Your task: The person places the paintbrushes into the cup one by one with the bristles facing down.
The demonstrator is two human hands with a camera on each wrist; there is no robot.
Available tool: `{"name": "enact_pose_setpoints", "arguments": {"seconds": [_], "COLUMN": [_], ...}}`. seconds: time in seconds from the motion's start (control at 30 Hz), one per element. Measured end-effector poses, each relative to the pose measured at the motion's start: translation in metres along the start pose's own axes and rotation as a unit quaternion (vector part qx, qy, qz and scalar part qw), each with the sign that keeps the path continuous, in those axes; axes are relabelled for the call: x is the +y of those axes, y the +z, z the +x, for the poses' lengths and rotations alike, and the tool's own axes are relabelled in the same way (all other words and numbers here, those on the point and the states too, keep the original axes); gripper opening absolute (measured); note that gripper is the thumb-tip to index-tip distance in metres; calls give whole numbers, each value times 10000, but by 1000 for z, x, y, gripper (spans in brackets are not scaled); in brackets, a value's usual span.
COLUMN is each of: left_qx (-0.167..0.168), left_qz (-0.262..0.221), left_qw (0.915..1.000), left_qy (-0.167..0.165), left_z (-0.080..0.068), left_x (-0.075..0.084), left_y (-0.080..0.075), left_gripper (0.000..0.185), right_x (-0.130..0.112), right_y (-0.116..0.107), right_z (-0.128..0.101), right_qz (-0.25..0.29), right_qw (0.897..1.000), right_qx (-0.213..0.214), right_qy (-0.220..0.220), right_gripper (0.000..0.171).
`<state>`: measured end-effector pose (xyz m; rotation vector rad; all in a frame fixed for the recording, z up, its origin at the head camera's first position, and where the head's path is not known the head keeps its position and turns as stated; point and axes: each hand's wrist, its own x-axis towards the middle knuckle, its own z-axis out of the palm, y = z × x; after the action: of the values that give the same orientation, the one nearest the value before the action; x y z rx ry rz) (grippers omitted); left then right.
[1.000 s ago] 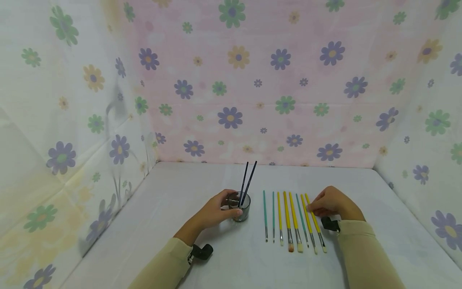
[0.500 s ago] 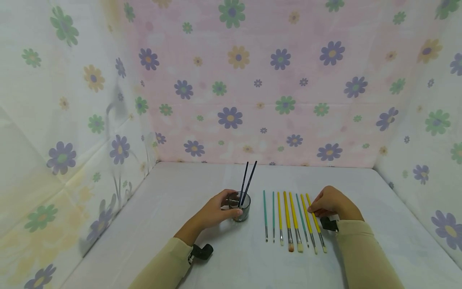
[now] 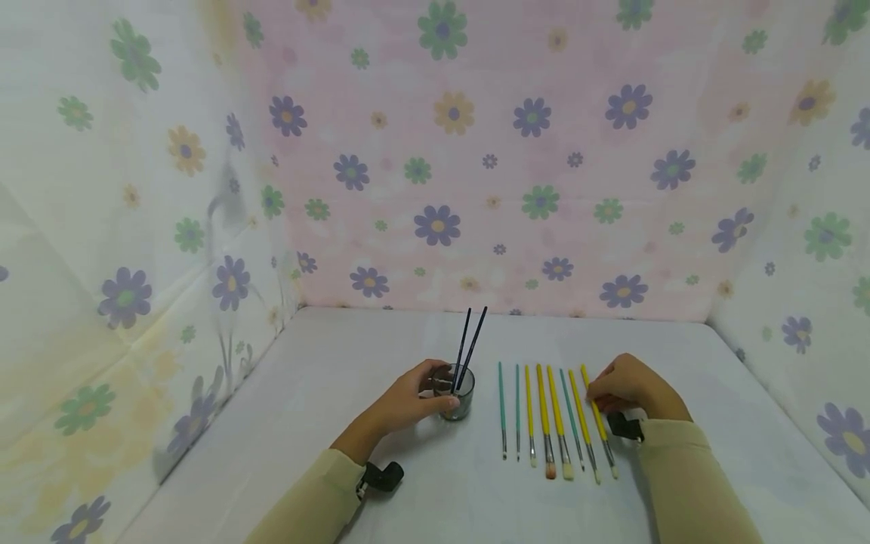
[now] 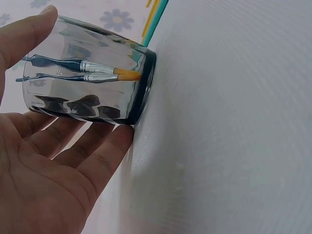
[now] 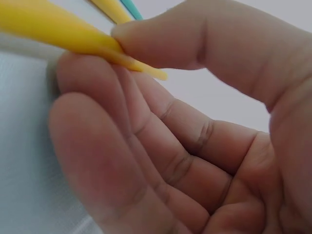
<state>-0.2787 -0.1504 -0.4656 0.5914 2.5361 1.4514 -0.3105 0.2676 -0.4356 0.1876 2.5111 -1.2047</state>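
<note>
My left hand (image 3: 408, 397) holds a clear drinking glass (image 4: 92, 41), thumb on one side and fingers curved along the other. Two dark-handled paintbrushes (image 3: 471, 346) lean in the glass, bristles down; the left wrist view shows their orange bristles near its base. My right hand (image 3: 627, 385) pinches the yellow handle of the rightmost paintbrush (image 5: 63, 29) between thumb and fingertips. That brush lies slanted, its pale bristles toward the person. Left of it a row of paintbrushes (image 3: 544, 423) with yellow and teal handles lies on the table, bristles toward the person.
A white-covered table (image 3: 353, 332) carries everything. Behind it hangs a pink flowered cloth (image 3: 401, 136), with pale flowered cloths at both sides. Small black cameras (image 3: 384, 477) sit on both wrists, at the sleeve cuffs.
The rightmost yellow paintbrush has shifted slightly to the right at its handle end, with the right hand on it. The head view has tilted a little. The left hand and glass stay put.
</note>
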Motion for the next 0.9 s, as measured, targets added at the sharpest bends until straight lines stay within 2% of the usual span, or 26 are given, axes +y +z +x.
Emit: {"name": "enact_pose_setpoints", "arguments": {"seconds": [0.2, 0.37, 0.7, 0.9], "left_qx": [6, 32, 102, 51], "left_qz": [18, -21, -44, -127], "left_qw": [10000, 9999, 9998, 9998], "left_qy": [1, -104, -190, -123], "left_z": [-2, -4, -5, -2], "left_x": [3, 3, -1, -1], "left_y": [0, 0, -2, 1], "left_gripper": [71, 72, 76, 71], "right_x": [1, 0, -14, -19], "right_y": [0, -1, -4, -11], "right_z": [1, 2, -5, -11], "right_qz": [172, 122, 100, 122], "right_qw": [9997, 9995, 9984, 9979], "right_qx": [162, 265, 471, 543], "right_qy": [-71, -118, -284, -317], "right_gripper": [31, 37, 42, 47]}}
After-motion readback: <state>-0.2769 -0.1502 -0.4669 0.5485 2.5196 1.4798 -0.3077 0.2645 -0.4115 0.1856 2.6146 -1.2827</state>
